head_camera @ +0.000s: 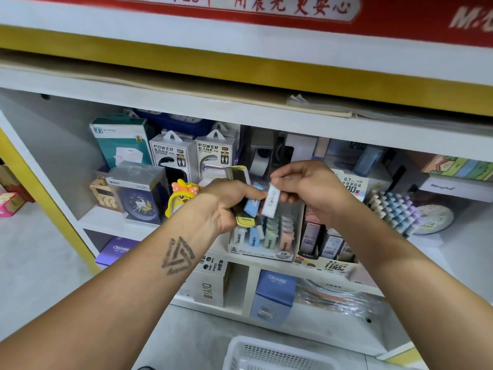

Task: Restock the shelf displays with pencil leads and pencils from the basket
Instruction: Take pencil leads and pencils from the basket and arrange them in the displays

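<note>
My left hand [226, 202] grips a bundle of pencil lead cases [241, 206]: a black and yellow one and a light blue one [252, 204]. My right hand [306, 185] pinches a white lead case [270, 202] by its upper end, right beside the bundle. Both hands hover just above a clear display box marked 2B [262, 252] with rows of white, blue, green and pink lead cases. To its right stands a second lead display marked 0.7 [328, 244]. A white plastic basket [277, 355] sits at the bottom edge, below my arms.
Power bank boxes [192, 153], a boxed alarm clock [137, 193] and a yellow duck toy [181, 193] stand on the shelf to the left. A rack of pastel pens [394, 209] is at the right. Boxes and a plastic-wrapped pack fill the lower shelf [274, 292].
</note>
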A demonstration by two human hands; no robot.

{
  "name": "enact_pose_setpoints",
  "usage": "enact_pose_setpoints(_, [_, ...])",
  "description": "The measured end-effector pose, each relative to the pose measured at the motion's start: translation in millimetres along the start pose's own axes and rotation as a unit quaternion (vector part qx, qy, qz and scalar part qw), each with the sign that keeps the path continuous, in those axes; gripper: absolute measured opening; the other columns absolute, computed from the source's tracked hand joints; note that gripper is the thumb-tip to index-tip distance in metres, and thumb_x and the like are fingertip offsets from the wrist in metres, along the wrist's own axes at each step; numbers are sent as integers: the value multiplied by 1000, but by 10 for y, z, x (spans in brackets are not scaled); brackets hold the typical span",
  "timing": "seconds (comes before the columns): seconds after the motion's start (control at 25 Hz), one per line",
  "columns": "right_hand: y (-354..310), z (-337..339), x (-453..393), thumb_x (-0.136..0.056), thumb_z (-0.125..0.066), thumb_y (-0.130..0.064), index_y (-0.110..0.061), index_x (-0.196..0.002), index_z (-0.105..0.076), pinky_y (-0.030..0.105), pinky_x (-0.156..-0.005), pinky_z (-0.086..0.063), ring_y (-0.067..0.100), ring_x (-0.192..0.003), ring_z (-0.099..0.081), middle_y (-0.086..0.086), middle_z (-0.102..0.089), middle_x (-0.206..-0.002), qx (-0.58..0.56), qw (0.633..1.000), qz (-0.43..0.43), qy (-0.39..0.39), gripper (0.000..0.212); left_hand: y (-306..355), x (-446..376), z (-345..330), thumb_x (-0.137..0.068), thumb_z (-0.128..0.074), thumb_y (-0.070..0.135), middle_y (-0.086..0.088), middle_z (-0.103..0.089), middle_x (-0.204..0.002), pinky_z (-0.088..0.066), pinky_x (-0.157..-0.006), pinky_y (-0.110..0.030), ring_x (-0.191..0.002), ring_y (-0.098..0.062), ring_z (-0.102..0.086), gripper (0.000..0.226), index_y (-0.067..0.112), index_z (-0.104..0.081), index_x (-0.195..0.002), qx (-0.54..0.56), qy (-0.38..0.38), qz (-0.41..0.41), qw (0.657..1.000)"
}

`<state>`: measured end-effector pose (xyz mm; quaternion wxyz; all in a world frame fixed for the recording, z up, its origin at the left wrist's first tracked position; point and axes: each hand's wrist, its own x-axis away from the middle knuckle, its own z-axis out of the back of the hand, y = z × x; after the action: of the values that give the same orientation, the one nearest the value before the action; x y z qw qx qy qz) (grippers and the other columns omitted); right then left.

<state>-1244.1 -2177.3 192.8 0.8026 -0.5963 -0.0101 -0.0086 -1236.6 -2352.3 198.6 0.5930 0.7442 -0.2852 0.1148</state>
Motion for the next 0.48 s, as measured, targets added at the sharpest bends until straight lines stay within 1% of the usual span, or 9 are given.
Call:
enact_pose_setpoints(0.08, [-9,121,42,-87,-71,2,-2,-92,-71,23,-51,-50,19,-57,-64,15,-73,-72,-24,1000,6,13,7,-1,-13,-25,-92,-57,-8,-17,-66,-78,-54,-47,-24,-46,-17,-64,8,-3,-61,-96,3,11,-6,1000])
enact_pose_setpoints(0.16, [-23,223,92,-87,-67,6,-3,-89,-68,26,-51,-52,22,-55,-63,16,-72,-71,-3,999,30,26,9,1,-32,-33,-93,-55,-7,-16,-63,-76,-52,-46,-22,-44,-15,-62,7,-2,-58,-96,13,22,-16,1000])
enact_pose_setpoints(0.24, [-11,312,125,-87,-63,9,-10,-86,-68,28,-54,-55,19,-54,-65,11,-71,-71,74,994,61,48,20,1,-39,-46,-92,-56,-7,-16,-63,-77,-53,-48,-23,-47,-15,-63,7,-2,-58,-95,18,23,-21,999])
enact_pose_setpoints(0.28, [-19,351,147,-86,-63,8,-14,-85,-70,27,-57,-55,15,-56,-66,6,-71,-73,134,986,79,60,23,-1,-39,-53,-92,-56,-7,-16,-63,-77,-53,-48,-22,-49,-15,-64,7,-1,-58,-96,18,22,-22,999])
enact_pose_setpoints(0.36, [-56,436,176,-85,-66,0,-19,-89,-75,19,-65,-54,8,-65,-67,-6,-70,-79,279,952,112,63,21,-7,-40,-63,-91,-57,-7,-16,-63,-78,-54,-47,-22,-49,-16,-63,9,-1,-59,-98,16,18,-21,999])
enact_pose_setpoints(0.4, [-79,475,189,-86,-68,-4,-19,-96,-77,12,-67,-50,5,-70,-65,-11,-70,-83,347,929,122,46,20,-12,-42,-69,-91,-57,-7,-16,-63,-78,-54,-47,-21,-48,-16,-63,11,-1,-59,-100,16,16,-21,1000])
enact_pose_setpoints(0.44, [-99,499,202,-87,-70,-7,-18,-103,-78,6,-67,-45,4,-74,-63,-12,-71,-89,401,907,125,24,21,-17,-45,-74,-91,-57,-7,-16,-63,-78,-54,-46,-21,-47,-16,-63,12,-1,-58,-102,15,15,-21,1000])
enact_pose_setpoints(0.48, [-112,513,213,-89,-70,-10,-17,-109,-77,4,-69,-43,4,-79,-62,-10,-73,-96,438,890,127,2,22,-19,-45,-78,-91,-57,-7,-16,-63,-77,-54,-47,-21,-48,-16,-63,14,-2,-58,-103,14,14,-21,1000])
